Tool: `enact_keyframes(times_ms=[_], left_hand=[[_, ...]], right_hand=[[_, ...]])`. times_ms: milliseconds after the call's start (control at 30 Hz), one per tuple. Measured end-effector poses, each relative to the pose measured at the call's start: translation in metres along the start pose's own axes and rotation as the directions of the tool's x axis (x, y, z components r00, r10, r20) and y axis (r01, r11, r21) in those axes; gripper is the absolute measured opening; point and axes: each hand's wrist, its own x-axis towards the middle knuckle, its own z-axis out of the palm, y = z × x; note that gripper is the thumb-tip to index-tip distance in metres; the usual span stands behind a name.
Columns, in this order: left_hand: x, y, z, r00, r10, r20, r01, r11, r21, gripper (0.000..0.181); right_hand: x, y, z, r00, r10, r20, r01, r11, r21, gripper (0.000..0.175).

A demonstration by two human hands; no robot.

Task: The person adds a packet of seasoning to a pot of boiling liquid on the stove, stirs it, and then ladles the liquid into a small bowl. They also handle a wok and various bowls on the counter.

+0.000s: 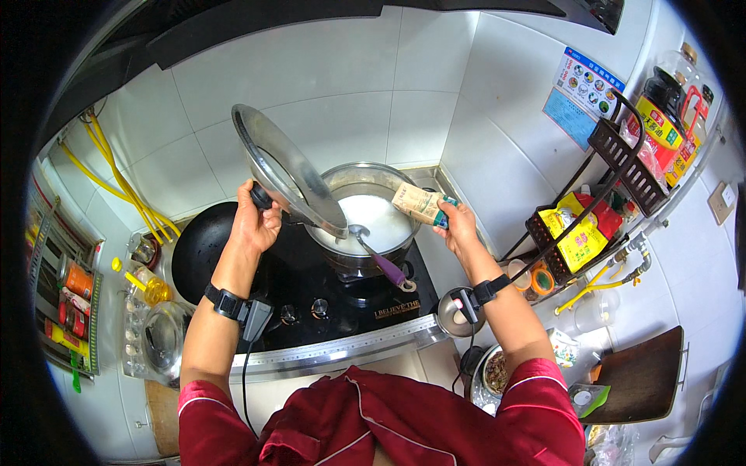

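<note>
My left hand (pixel 256 220) grips the black knob of a steel-rimmed pot lid (pixel 291 169), tilted up beside the pot's left side. A paper packet (pixel 421 204), tan with a green-blue end and printed writing, is in my right hand (pixel 457 226) over the pot's right rim. Between my hands a steel pot (pixel 364 173) stands on the black glass gas stove (pixel 344 317). White, milky-looking contents (pixel 376 218) fill much of it. A metal ladle with a purple handle (pixel 389 271) rests in the pot, its handle leaning over the front rim.
A black wok (pixel 201 250) sits left of the pot. An oil bottle (pixel 152 288) and a glass lid (pixel 166 335) are at the left. Near my right wrist stands a small steel bowl (pixel 451 314). A black rack (pixel 626 169) with condiments rises at the right; the range hood (pixel 262 23) hangs above.
</note>
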Motion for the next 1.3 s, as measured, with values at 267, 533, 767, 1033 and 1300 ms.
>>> enact_keyframes(times_ms=[267, 533, 767, 1033, 1300], left_hand=[[0.007, 0.001, 0.002, 0.998, -0.067, 0.000, 0.067, 0.996, -0.051, 0.042], [0.006, 0.005, 0.004, 0.998, -0.062, 0.002, 0.062, 0.998, -0.003, 0.044], [0.010, 0.014, 0.014, 0.999, -0.030, -0.027, 0.032, 0.996, 0.080, 0.044], [0.026, 0.011, 0.052, 0.977, 0.202, -0.067, -0.152, 0.885, 0.440, 0.039], [0.059, -0.015, 0.106, 0.835, 0.457, 0.307, -0.359, 0.031, 0.933, 0.058]], right_hand=[[-0.005, 0.006, 0.003, 0.974, 0.224, 0.022, -0.223, 0.942, 0.251, 0.028], [-0.003, 0.009, -0.001, 0.837, 0.458, 0.299, -0.546, 0.664, 0.511, 0.036], [-0.015, 0.022, 0.002, 0.807, 0.386, 0.448, -0.584, 0.638, 0.502, 0.040], [-0.038, 0.018, 0.000, 0.780, 0.215, 0.588, -0.596, 0.540, 0.594, 0.040], [-0.070, 0.005, -0.034, 0.806, 0.107, 0.582, -0.566, 0.428, 0.705, 0.035]])
